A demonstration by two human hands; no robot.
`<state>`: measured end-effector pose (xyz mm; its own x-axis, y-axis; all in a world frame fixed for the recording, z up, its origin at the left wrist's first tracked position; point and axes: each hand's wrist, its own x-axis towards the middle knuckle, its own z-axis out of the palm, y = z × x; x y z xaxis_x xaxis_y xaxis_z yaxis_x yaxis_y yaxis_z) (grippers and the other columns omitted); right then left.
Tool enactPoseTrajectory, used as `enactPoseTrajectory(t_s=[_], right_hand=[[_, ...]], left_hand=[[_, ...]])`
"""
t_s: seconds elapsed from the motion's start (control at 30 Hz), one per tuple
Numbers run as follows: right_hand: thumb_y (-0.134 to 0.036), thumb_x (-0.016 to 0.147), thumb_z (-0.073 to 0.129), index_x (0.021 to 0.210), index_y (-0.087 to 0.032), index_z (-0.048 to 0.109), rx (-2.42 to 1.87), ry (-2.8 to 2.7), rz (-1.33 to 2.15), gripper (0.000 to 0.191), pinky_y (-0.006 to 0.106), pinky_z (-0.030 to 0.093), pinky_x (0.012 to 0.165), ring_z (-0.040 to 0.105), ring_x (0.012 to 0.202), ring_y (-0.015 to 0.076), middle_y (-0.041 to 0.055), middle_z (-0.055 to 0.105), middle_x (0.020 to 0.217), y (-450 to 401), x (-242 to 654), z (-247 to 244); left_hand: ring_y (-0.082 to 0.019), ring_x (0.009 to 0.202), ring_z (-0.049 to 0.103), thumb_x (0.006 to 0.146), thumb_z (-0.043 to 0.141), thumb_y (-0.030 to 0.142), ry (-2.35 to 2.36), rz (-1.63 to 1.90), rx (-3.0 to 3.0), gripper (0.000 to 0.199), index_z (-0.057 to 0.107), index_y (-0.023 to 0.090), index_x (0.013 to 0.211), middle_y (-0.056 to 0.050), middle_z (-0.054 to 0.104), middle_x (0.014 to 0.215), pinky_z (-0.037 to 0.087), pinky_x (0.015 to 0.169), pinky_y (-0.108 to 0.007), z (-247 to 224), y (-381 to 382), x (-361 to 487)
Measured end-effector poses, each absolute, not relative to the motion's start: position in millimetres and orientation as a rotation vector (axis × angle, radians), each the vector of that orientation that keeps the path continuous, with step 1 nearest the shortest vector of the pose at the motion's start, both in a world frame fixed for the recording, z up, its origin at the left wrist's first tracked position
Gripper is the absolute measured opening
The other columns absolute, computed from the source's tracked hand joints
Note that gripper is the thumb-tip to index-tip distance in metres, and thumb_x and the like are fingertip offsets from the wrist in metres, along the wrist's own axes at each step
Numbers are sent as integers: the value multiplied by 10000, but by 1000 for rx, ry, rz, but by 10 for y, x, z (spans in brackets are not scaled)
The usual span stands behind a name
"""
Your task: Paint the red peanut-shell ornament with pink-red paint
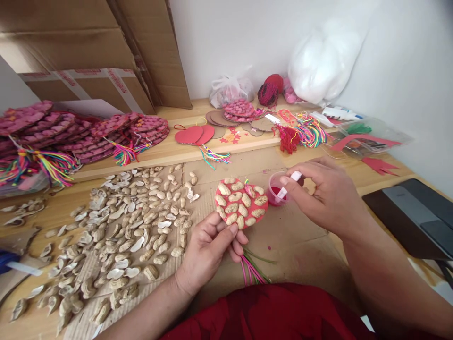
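Near the centre of the frame, the left hand (pixel 212 243) grips the lower left rim of a red disc (pixel 250 208) set with peanut shells, thumb at its front edge and other fingers beneath, most of the disc extending beyond the fingertips. Right of centre, the right hand (pixel 323 196) pinches a white stick (pixel 296 176) between thumb and fingers, its lower end in a plastic cup (pixel 273 196) just beside the disc.
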<state>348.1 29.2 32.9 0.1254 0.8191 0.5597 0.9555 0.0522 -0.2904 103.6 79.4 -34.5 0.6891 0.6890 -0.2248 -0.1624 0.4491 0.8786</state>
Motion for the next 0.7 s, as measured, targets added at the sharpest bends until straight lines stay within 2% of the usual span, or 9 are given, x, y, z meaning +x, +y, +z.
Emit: enactPoseTrajectory(t_s=[0.23,0.37,0.43,0.5,0.7], right_hand=[[-292,871,660,766,-242,640,-1783,-1603,-461,118,397,399,703,599,744,239,20,672,681,284,3534,370],[-277,878,671,810,-249,662,-1706,-1502,-518,74,408,424,690,619,743,242,39,681,723,225,3486,438],[-251,892,661,857,-266,673,-1608,-1406,-473,40,424,441,685,621,739,250,50,679,757,186,3411,478],[-223,911,624,904,-286,678,-1527,-1378,-355,83,441,461,691,619,744,255,51,680,792,159,3324,501],[-187,867,658,935,-261,687,-1323,-1593,-237,105,431,500,774,620,790,225,14,687,774,181,3204,442]], left_hand=[[-95,537,635,909,702,355,641,563,959,243,610,131,926,-50,726,771,531,472,-175,-317,790,1041],[-93,527,634,891,720,366,650,563,958,261,608,133,919,-57,731,774,527,473,-174,-313,793,1043],[-94,523,633,892,718,368,646,556,960,265,613,130,939,-58,731,772,527,467,-174,-313,795,1041],[-93,518,632,899,711,366,643,551,958,262,614,128,952,-57,731,769,525,461,-170,-314,795,1037],[-91,508,637,916,691,349,635,530,960,239,613,131,977,-52,734,761,520,446,-158,-301,797,1029]])
